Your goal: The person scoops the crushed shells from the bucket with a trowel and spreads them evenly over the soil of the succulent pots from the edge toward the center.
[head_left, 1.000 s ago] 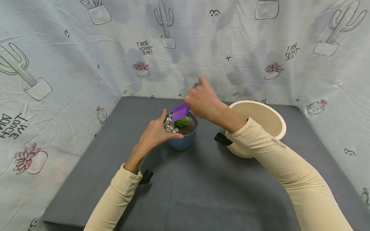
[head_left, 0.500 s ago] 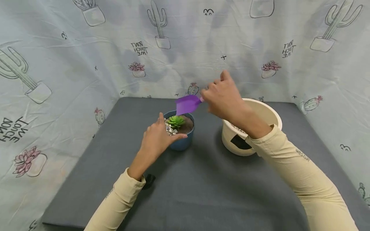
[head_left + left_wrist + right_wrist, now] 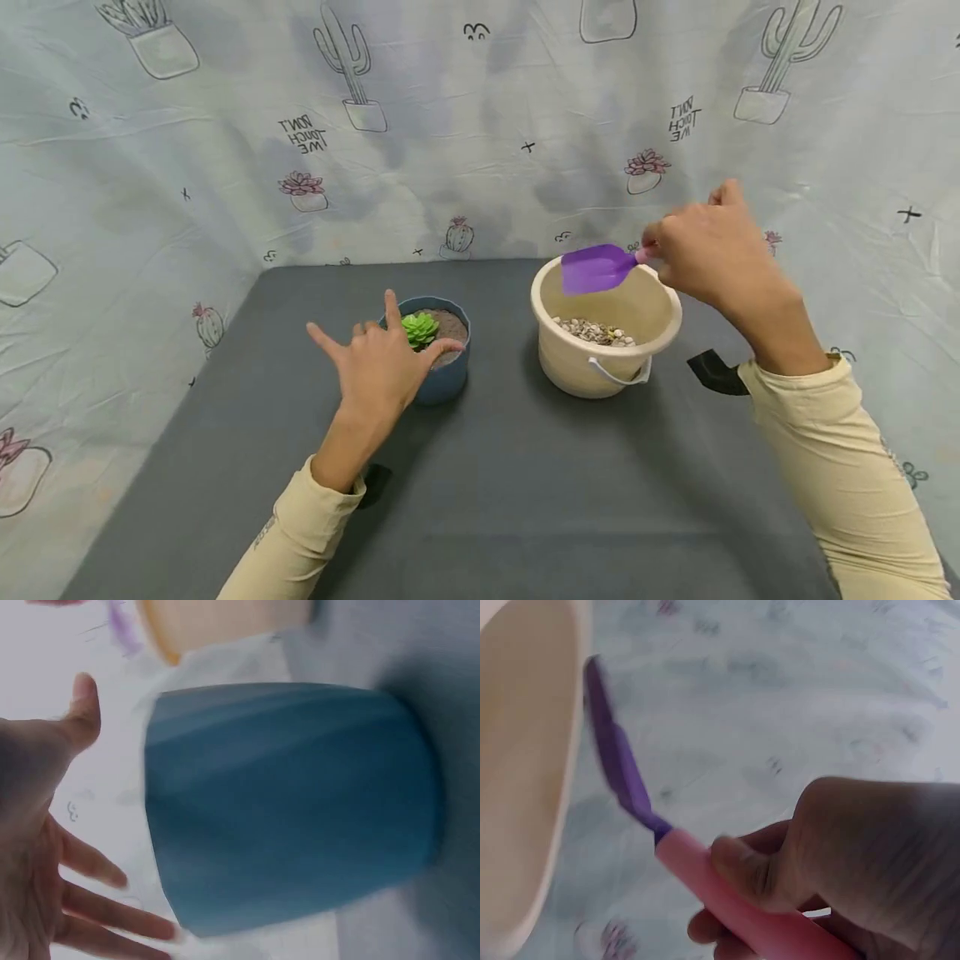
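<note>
Before you, left to right, on a matt grey, cloth-like tabletop (image 3: pixel 487 483): one blue pot (image 3: pixel 446 385), smooth, faintly ridged, narrowing to its base, upright; in it, brown grainy soil (image 3: pixel 450 327) and a green rosette succulent (image 3: pixel 420 330). One cream bucket (image 3: pixel 573 367), smooth, round, widest at the rim, upright and apart from the pot; a thin pale bail (image 3: pixel 615 381) hangs down its front, small mottled pebbles (image 3: pixel 592 331) lie inside. One shovel (image 3: pixel 600 268): purple scooped blade, rounded pink handle, raised near the bucket's rim. Your left hand (image 3: pixel 375 367): fingers and thumb spread wide beside the pot; whether a fingertip touches it, you cannot tell. Your right hand (image 3: pixel 701 254): thumb and fingers curled round the shovel's handle.
</note>
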### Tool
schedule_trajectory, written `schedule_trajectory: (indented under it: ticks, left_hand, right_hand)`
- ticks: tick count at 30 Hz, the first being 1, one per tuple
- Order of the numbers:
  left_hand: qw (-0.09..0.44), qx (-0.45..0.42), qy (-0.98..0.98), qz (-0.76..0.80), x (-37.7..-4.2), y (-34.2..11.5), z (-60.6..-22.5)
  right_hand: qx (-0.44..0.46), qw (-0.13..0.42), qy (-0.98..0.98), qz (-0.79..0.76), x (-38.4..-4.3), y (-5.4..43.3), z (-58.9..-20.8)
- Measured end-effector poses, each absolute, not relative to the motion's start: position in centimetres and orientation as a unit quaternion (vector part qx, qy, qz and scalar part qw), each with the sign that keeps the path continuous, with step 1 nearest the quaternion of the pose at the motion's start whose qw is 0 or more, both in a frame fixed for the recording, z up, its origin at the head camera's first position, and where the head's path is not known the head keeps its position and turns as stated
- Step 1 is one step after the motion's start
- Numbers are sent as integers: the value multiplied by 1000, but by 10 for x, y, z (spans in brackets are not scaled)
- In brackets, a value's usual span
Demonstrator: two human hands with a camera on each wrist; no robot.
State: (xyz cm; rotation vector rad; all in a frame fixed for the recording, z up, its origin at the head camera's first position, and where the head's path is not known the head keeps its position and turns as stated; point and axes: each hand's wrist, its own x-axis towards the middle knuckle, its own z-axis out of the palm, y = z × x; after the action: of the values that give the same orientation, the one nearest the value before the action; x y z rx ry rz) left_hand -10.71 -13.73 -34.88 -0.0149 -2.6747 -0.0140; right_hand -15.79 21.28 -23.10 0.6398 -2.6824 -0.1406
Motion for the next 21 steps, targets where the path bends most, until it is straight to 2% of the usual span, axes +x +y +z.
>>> schedule_trajectory:
  ticks: [3, 7, 9, 11, 13, 21]
  left_hand:
    - [195, -80, -975, -64, -117, -125, -334]
    - [94, -199, -961, -165, -134, -90, -326]
    - [47, -234, -951, -195, -140, -71, -330]
    - [23, -249, -946, -208, -142, -56, -336]
    - [20, -251, -944, -214, -142, -46, -341]
    - [73, -265, -928, -250, -140, -28, -347]
  right_hand:
    - [224, 193, -951, -89, -165, 223, -245]
    - [247, 224, -926, -174, -179, 217, -272]
    - [261, 239, -908, -222, -185, 211, -285]
    - [277, 250, -891, -258, -190, 205, -295]
    - [291, 254, -878, -282, -192, 201, -302]
    - [334, 255, -842, -337, -200, 206, -319]
